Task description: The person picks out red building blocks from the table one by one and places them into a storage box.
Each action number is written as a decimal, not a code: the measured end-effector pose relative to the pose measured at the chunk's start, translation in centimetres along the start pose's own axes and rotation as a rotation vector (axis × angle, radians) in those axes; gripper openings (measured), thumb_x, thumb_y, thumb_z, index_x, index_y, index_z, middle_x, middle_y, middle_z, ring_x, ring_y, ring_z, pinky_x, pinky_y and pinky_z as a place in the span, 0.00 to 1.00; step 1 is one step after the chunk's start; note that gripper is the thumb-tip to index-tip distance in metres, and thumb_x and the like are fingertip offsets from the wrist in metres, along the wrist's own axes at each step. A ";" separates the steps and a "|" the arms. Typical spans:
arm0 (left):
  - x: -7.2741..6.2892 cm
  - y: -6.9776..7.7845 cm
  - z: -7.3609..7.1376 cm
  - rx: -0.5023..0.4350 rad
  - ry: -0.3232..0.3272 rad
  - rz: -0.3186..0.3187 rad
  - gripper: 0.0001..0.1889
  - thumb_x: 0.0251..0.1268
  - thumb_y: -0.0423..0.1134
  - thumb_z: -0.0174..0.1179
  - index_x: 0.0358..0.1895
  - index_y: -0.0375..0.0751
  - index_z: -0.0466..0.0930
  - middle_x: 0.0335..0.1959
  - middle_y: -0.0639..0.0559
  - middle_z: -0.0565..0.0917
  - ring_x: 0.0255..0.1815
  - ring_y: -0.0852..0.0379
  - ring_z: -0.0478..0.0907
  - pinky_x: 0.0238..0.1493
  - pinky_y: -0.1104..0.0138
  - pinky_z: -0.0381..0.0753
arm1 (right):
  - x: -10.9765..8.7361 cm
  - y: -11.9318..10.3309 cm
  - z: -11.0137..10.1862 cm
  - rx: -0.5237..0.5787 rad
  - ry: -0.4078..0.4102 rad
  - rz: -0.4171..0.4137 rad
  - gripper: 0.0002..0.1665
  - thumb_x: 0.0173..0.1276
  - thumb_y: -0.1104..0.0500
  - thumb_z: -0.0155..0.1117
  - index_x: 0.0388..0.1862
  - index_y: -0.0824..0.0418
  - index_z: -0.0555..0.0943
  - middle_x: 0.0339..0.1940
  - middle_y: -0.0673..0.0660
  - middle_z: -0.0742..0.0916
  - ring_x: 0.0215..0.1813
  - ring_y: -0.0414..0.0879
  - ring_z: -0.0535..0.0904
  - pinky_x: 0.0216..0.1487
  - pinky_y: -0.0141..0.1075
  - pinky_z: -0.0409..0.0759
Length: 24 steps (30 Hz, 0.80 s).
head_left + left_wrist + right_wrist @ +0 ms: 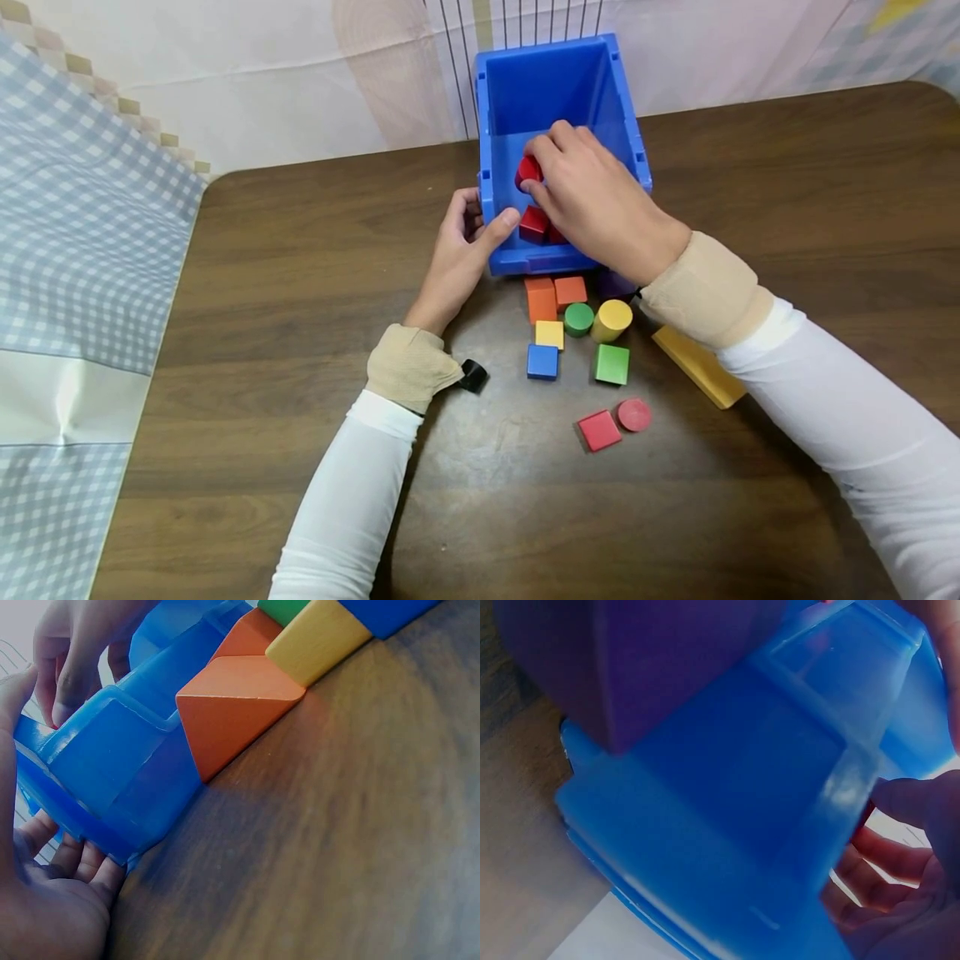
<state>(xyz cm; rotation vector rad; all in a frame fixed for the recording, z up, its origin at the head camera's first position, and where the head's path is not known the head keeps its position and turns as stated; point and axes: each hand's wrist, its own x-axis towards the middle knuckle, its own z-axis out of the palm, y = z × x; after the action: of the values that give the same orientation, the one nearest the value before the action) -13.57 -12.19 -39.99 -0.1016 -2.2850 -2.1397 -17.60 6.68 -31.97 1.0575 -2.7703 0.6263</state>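
A blue plastic bin [557, 83] stands at the back of the table. At its left side my left hand [467, 250] holds the wall, thumb over the rim and fingers outside; the left wrist view shows those fingers against the bin [112, 772]. Inside the bin, my right hand [600, 196] pinches a red block [528, 172] with a rounded side between thumb and fingers. Under that hand lies a red cube [533, 224], with another red piece partly hidden beside it. In the right wrist view the bin's wall covers most of the held block.
Before the bin stand orange blocks [542, 300], a green cylinder [578, 319], a yellow cylinder [612, 321], and yellow [549, 334], blue [542, 362] and green [612, 365] blocks. A purple block [652, 667] is by the bin. Nearer lie a red square block [599, 431], a red round block [633, 415] and a long yellow block [697, 367].
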 end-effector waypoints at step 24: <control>-1.1 0.6 -1.4 0.012 0.026 -0.024 0.30 0.74 0.48 0.63 0.71 0.37 0.66 0.59 0.45 0.77 0.59 0.50 0.76 0.63 0.60 0.81 | 2.3 -0.4 1.4 -0.038 -0.123 0.040 0.22 0.81 0.59 0.61 0.64 0.75 0.77 0.55 0.72 0.83 0.56 0.66 0.80 0.65 0.60 0.81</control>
<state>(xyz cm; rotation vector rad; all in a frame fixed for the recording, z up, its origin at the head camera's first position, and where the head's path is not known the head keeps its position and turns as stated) -12.47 -13.58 -39.39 -0.0458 -2.2967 -2.1251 -18.96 4.43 -32.53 1.0703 -2.9026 0.5273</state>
